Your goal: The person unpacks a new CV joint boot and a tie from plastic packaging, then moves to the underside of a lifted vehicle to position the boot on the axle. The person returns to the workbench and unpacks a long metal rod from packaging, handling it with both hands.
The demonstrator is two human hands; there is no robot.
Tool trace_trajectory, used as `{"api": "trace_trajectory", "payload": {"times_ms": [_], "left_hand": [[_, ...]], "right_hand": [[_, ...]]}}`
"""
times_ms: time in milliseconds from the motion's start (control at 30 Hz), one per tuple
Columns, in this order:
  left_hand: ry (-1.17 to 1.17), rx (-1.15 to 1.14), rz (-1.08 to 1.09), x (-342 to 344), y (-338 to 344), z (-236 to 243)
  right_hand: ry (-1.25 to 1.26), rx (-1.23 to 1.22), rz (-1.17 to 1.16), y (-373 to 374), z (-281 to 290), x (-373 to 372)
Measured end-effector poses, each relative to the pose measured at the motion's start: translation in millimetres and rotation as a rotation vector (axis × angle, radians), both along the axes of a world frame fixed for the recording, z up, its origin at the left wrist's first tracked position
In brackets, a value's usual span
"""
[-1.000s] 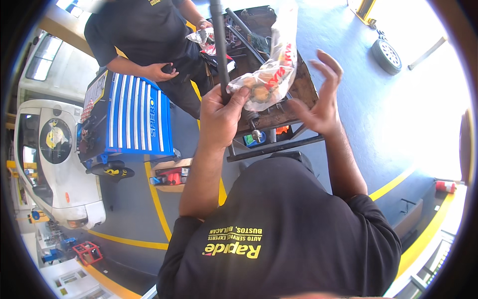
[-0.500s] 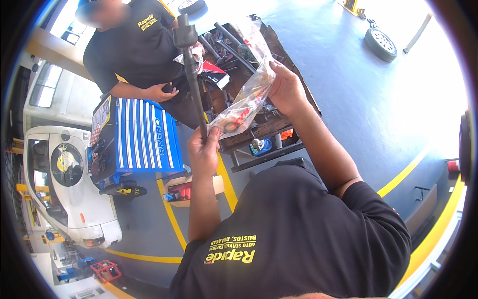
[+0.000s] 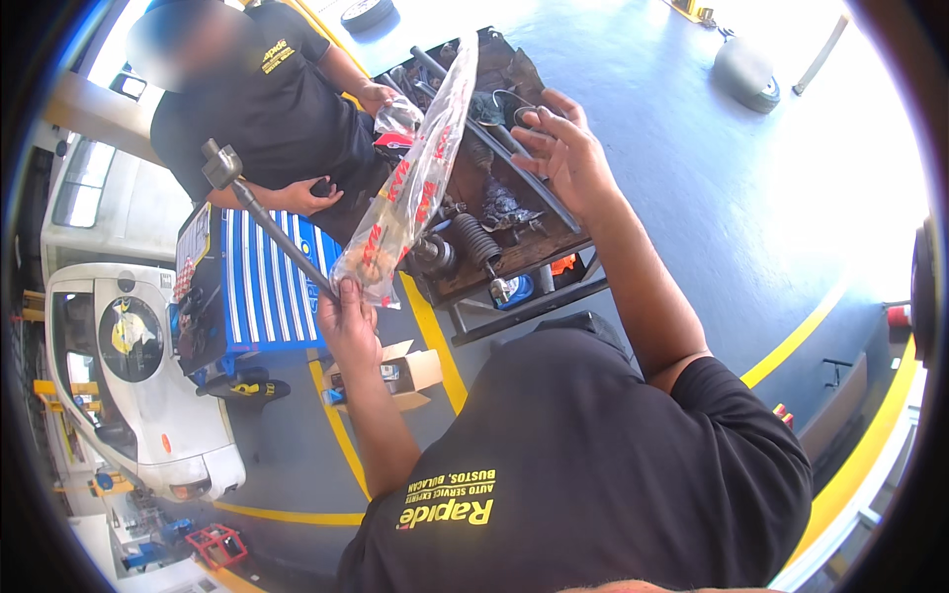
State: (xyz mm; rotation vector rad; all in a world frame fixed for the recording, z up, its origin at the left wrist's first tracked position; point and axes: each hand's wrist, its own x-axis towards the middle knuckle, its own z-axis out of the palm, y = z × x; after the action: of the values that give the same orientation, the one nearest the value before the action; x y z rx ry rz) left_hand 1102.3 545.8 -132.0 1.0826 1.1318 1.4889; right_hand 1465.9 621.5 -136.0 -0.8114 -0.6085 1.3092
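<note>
My left hand (image 3: 348, 324) grips a long dark steel bar (image 3: 282, 237) with a thick, block-like head, tilted up and to the left. The same fingers pinch the lower end of a long clear plastic bag (image 3: 427, 178) with red print; something brownish shows inside its bottom. My right hand (image 3: 571, 163) is raised with fingers apart, holding nothing, over the far right part of a work cart (image 3: 544, 252). On that cart lie a ribbed dark car part (image 3: 476, 240), metal pipes (image 3: 539, 183) and other greasy parts.
Across the cart a co-worker (image 3: 267, 109) holds a small black thing and clear plastic. Left stand a blue tool cabinet (image 3: 272, 282) and white vehicle (image 3: 148, 395). An open cardboard box (image 3: 425, 369) sits on the floor; a wheel (image 3: 759, 97) lies far right.
My right hand has let go of the bag, and its fingers have spread. My left hand has moved left and down, the bar tilting left. The bag now stands up straighter from the left hand.
</note>
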Motion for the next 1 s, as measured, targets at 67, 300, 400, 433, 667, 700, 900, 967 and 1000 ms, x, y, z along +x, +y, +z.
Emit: {"api": "trace_trajectory", "payload": {"times_ms": [67,300,400,433,667,700,900,967,1000], "left_hand": [[-0.027,0.017,-0.026,-4.2,2.9,-0.6],[0.197,-0.070,-0.093,7.8,-6.5,-14.5],[0.211,-0.032,-0.091,28.6,-10.8,-29.4],[0.177,-0.053,-0.105,34.5,-12.6,-34.0],[0.046,0.009,-0.139,29.7,-18.3,-39.9],[0.064,0.041,-0.150,24.4,-19.8,-38.2],[0.049,-0.125,-0.089,-2.5,-26.2,-39.2],[-0.013,-0.156,-0.081,-5.0,-26.3,-44.6],[-0.019,-0.159,-0.077,-5.7,-25.7,-47.4]], "right_hand": [[0.096,-0.147,0.238,2.8,0.9,-16.9],[0.053,-0.081,0.662,-13.3,-18.2,-112.9],[-0.226,0.009,0.896,-41.1,-23.2,-133.7],[-0.212,0.034,0.857,-46.1,-23.9,-137.8],[-0.271,0.047,0.674,-50.9,9.0,-105.8],[-0.618,0.138,0.606,-51.0,20.3,-87.9],[-1.286,0.012,0.220,-29.8,94.6,26.9],[-1.457,0.232,0.045,-34.2,111.0,48.0],[-1.580,0.339,-0.022,-28.7,121.2,56.7]]}}
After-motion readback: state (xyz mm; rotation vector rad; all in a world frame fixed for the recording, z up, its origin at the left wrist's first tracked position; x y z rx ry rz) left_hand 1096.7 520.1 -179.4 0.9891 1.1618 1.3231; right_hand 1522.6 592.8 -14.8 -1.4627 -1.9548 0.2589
